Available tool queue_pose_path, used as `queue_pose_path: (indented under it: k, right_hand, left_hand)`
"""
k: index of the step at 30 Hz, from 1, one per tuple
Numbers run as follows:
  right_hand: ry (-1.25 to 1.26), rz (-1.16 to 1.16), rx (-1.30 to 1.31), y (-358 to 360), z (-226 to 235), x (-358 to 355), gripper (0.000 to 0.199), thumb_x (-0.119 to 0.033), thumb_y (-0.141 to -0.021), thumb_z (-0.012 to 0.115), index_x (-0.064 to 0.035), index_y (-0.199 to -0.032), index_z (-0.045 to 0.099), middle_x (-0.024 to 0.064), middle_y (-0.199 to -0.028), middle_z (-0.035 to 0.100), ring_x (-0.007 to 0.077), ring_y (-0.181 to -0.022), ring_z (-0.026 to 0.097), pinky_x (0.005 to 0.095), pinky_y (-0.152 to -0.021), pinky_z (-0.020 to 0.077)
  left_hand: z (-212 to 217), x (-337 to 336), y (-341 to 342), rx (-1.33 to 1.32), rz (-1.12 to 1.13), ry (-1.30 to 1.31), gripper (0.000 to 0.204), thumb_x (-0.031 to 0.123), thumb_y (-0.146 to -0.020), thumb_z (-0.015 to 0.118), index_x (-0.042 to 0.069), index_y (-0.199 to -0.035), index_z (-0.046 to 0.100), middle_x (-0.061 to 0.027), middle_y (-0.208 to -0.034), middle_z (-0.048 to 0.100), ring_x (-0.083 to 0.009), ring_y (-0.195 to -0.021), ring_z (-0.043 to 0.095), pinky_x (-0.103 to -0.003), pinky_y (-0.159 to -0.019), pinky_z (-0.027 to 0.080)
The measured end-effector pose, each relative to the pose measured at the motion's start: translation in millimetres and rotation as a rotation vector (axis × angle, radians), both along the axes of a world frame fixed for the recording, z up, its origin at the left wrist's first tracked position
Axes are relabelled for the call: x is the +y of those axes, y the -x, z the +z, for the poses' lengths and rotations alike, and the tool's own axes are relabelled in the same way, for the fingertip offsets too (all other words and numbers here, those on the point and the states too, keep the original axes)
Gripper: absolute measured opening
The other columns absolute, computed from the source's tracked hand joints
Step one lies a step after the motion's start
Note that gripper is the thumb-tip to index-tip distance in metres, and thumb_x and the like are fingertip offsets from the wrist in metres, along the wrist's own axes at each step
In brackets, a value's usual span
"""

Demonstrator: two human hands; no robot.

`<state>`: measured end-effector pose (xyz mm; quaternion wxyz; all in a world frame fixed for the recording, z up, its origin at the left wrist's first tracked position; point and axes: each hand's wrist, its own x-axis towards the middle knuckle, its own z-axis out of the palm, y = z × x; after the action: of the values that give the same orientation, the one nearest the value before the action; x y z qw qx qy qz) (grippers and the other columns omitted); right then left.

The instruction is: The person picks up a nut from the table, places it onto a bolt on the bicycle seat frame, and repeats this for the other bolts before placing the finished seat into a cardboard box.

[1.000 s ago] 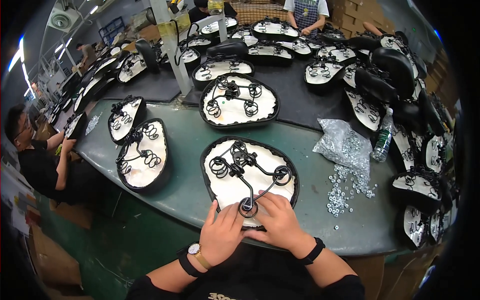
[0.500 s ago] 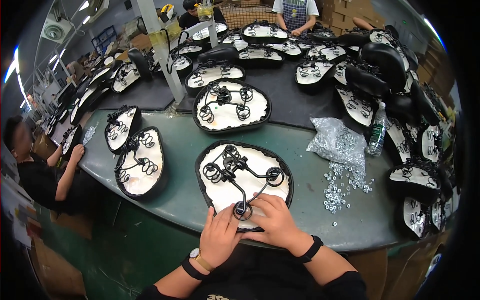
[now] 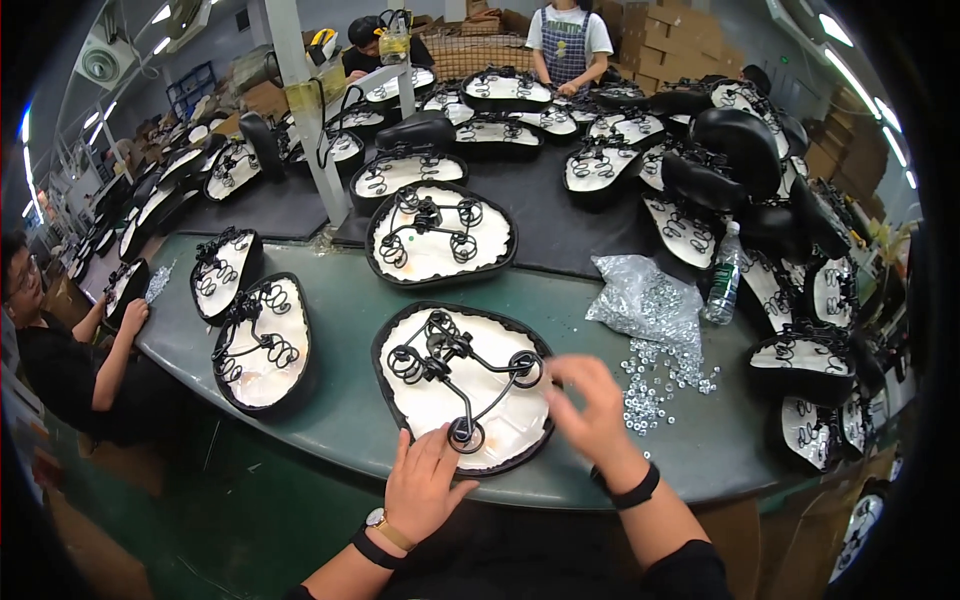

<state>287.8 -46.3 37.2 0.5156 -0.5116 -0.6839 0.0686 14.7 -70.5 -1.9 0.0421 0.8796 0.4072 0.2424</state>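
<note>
An upturned bicycle saddle with a black rim, white underside and black wire spring frame (image 3: 462, 385) lies on the green tabletop (image 3: 350, 400) right at its near edge, in front of the person. The left hand (image 3: 423, 482) rests at the saddle's narrow near end, fingers spread loosely against the rim just below the small coil there, holding nothing. The right hand (image 3: 592, 412) is blurred, hovering over the saddle's right side close to the round spring coil; its fingers look loosely open, and I cannot tell whether anything small sits between them. Just to its right lies a scatter of small silver nuts (image 3: 650, 385) spilling from a clear plastic bag (image 3: 645, 305), with a clear water bottle (image 3: 725, 287) standing beyond. More upturned saddles (image 3: 262, 340) sit to the left, near a seated co-worker's hand (image 3: 133, 315).
</note>
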Motion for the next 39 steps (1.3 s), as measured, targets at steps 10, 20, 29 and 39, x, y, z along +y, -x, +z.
queue_pose_path:
  k: [10,20,29,39]
  right_hand:
    - [0.674,-0.013,-0.011,-22,-13,34,0.065,-0.01,-0.09,0.064,-0.0039,-0.152,0.044,0.0273,-0.122,0.069,0.0426,-0.115,0.067,0.0435,-0.099,0.0528]
    - [0.196,0.049,0.17,-52,75,-18,0.064,-0.036,-0.108,0.056,0.0042,-0.155,0.041,0.0228,-0.153,0.052,0.0329,-0.143,0.049,0.0423,-0.117,0.0385]
    - [0.206,-0.025,-0.226,57,-3,52,0.073,-0.033,-0.106,0.055,0.0091,-0.158,0.026,0.0333,-0.162,0.031,0.0465,-0.153,0.029,0.0481,-0.125,0.026]
    - [0.194,-0.227,0.284,-78,24,-54,0.031,-0.017,-0.1,0.067,-0.002,-0.127,0.069,0.0157,-0.118,0.07,0.0245,-0.099,0.071,0.0364,-0.087,0.0565]
  left_hand:
    - [1,32,23,-0.055,-0.005,-0.04,0.067,0.029,-0.075,0.088,0.012,-0.135,0.064,-0.0162,-0.15,0.049,-0.0388,-0.138,0.047,-0.063,-0.118,0.034]
    - [30,12,-16,-0.36,-0.145,-0.011,0.03,0.009,-0.082,0.077,0.007,-0.11,0.07,-0.0116,-0.11,0.065,-0.0328,-0.103,0.063,-0.045,-0.091,0.049]
    - [6,-7,-48,-0.201,-0.229,0.155,0.058,0.018,-0.078,0.083,0.006,-0.129,0.057,-0.0116,-0.115,0.058,-0.0318,-0.11,0.054,-0.045,-0.099,0.034]
    - [4,10,-30,-0.285,-0.319,0.178,0.037,0.022,-0.078,0.084,0.012,-0.11,0.068,-0.0058,-0.102,0.06,-0.027,-0.101,0.057,-0.041,-0.096,0.036]
